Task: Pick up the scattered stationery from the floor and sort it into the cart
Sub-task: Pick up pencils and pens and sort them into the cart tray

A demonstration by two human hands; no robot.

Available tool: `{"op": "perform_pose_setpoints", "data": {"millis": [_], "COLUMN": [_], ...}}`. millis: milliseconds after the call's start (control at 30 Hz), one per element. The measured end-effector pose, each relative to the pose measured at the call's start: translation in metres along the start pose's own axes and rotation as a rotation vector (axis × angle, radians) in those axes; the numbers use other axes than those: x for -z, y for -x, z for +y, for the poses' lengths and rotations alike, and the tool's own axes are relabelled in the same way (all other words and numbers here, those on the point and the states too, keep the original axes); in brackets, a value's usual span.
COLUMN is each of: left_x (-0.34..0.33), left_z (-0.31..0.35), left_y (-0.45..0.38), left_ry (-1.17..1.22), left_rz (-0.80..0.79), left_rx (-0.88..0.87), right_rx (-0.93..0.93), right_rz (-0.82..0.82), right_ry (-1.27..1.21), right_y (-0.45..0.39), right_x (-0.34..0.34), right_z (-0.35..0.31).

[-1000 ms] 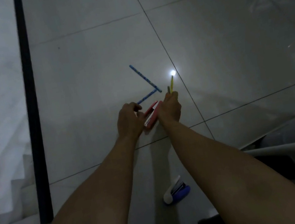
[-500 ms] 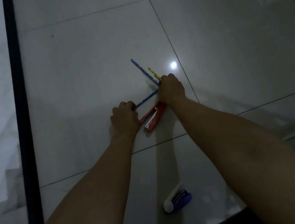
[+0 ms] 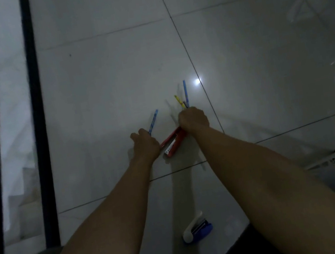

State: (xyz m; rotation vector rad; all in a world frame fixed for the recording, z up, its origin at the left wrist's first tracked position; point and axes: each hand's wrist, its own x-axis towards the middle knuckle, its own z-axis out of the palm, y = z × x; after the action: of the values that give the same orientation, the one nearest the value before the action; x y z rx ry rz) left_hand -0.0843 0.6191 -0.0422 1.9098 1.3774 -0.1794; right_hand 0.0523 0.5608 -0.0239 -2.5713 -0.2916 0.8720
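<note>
- Left hand (image 3: 145, 146): fingers curled round a blue pencil (image 3: 153, 121) that sticks up past the knuckles.
- Right hand (image 3: 193, 118): fingers grip a bunch of pencils (image 3: 185, 93), blue and yellow.
- Red stapler (image 3: 173, 142) lies on the floor (image 3: 109, 81) between the hands.
- Blue stapler (image 3: 197, 229) lies nearer, between the forearms.

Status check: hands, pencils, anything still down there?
Left hand grips blue pencil. Right hand grips pencil bunch. Red stapler, blue stapler on floor.
</note>
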Motion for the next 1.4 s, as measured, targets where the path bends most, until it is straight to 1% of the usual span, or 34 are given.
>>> {"op": "perform_pose_setpoints", "data": {"millis": [33, 100, 167, 233, 267, 333, 500, 667, 733, 833, 933, 1000, 1067, 1167, 1233, 1300, 1400], "left_x": [0.008, 0.028, 0.051, 0.081, 0.099, 0.135, 0.217, 0.294, 0.325, 0.371, 0.411, 0.433, 0.45, 0.462, 0.465, 0.462, 0.45], "left_z": [0.006, 0.023, 0.045, 0.07, 0.081, 0.101, 0.148, 0.205, 0.228, 0.259, 0.284, 0.299, 0.314, 0.331, 0.342, 0.351, 0.361], "left_y": [0.004, 0.01, 0.021, 0.041, 0.053, 0.082, 0.173, 0.278, 0.319, 0.371, 0.412, 0.437, 0.463, 0.498, 0.516, 0.534, 0.562], "left_ry": [0.06, 0.215, 0.463, 0.741, 0.844, 0.955, 0.987, 0.913, 0.917, 0.945, 0.981, 1.012, 1.022, 1.068, 1.077, 1.029, 0.902], "left_rz": [0.002, 0.003, -0.009, -0.035, -0.038, -0.055, -0.126, -0.148, -0.157, -0.137, -0.113, -0.082, -0.059, -0.071, -0.054, -0.076, -0.154], "left_rx": [0.027, 0.085, 0.125, 0.185, 0.216, 0.23, 0.122, -0.008, -0.046, -0.061, -0.055, -0.066, -0.105, -0.189, -0.236, -0.269, -0.301], "right_rx": [-0.014, -0.001, 0.043, 0.009, -0.019, -0.03, 0.017, 0.104, 0.11, 0.096, 0.098, 0.112, 0.141, 0.177, 0.226, 0.236, 0.25], "right_rz": [-0.017, -0.117, -0.188, -0.21, -0.212, -0.256, -0.269, -0.334, -0.357, -0.424, -0.411, -0.355, -0.275, -0.153, -0.107, -0.122, -0.192], "right_ry": [-0.071, -0.217, -0.372, -0.616, -0.68, -0.727, -0.719, -0.591, -0.547, -0.551, -0.536, -0.536, -0.537, -0.595, -0.61, -0.675, -0.787], "right_y": [0.008, 0.025, 0.048, 0.079, 0.097, 0.138, 0.245, 0.346, 0.385, 0.44, 0.484, 0.508, 0.532, 0.557, 0.567, 0.574, 0.586], "right_x": [0.005, 0.015, 0.025, 0.04, 0.05, 0.07, 0.153, 0.257, 0.296, 0.353, 0.399, 0.425, 0.449, 0.478, 0.494, 0.509, 0.538], "right_z": [-0.009, -0.031, -0.051, -0.068, -0.073, -0.079, -0.098, -0.123, -0.135, -0.152, -0.16, -0.165, -0.17, -0.169, -0.164, -0.157, -0.145]}}
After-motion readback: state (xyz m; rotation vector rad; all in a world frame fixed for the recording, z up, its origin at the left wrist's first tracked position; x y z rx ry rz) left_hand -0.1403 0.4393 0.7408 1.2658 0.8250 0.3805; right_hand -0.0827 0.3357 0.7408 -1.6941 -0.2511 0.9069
